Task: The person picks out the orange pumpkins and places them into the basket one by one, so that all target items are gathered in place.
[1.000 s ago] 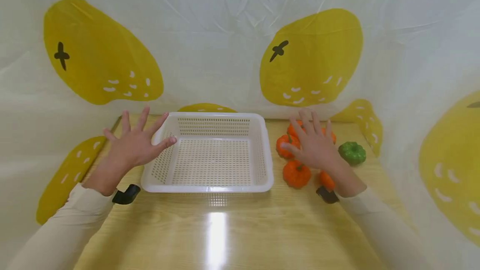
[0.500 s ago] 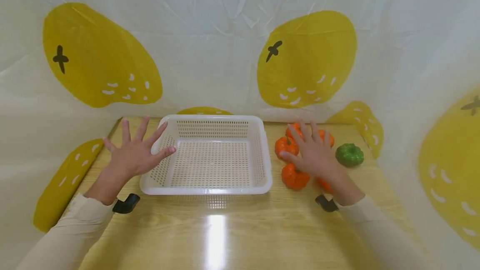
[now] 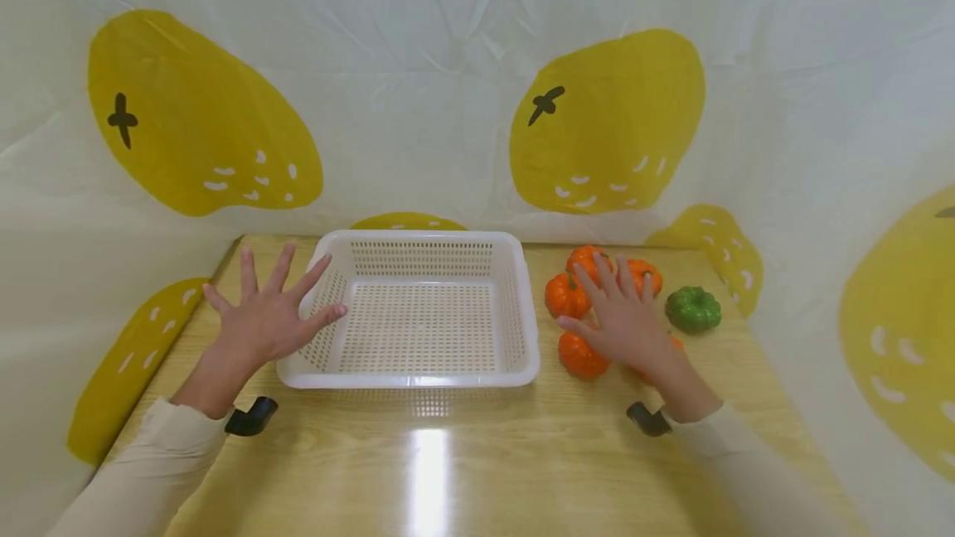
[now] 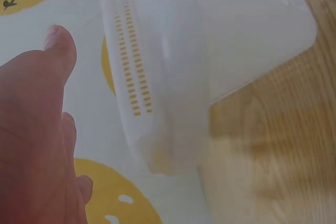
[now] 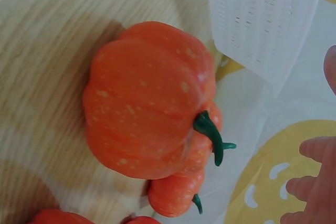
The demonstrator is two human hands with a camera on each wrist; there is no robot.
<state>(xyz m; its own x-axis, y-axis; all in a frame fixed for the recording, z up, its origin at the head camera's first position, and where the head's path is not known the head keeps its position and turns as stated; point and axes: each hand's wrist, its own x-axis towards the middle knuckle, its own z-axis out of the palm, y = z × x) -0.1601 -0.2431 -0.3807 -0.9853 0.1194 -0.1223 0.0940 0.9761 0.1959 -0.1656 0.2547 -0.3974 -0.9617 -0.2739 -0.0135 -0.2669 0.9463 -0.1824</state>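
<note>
My left hand (image 3: 264, 323) hovers over the left side of a white plastic basket (image 3: 418, 381), fingers spread and straight, holding nothing. The basket has perforated walls and floor, and its side also fills much of the left wrist view. Above a cluster of small orange pumpkins (image 3: 567, 297) to the basket's right, my right hand (image 3: 625, 326) is spread out too, with nothing in it. It partly hides several of them in the head view. The right wrist view shows one orange pumpkin (image 5: 147, 100) close up, with a green stem. A green pumpkin-shaped vegetable (image 3: 694, 310) lies right of the cluster.
Everything stands on a light wooden table (image 3: 477, 471), glossy with a bright reflection near the front. A white sheet (image 3: 418, 106) printed with large yellow fruit hangs behind and along both sides. A black strap piece (image 3: 252, 417) sticks out from each wrist.
Both spread hands have drawn slightly back, lower in the head view, uncovering more of the rear pumpkins. The view itself has shifted a little. Basket and pumpkins keep their places.
</note>
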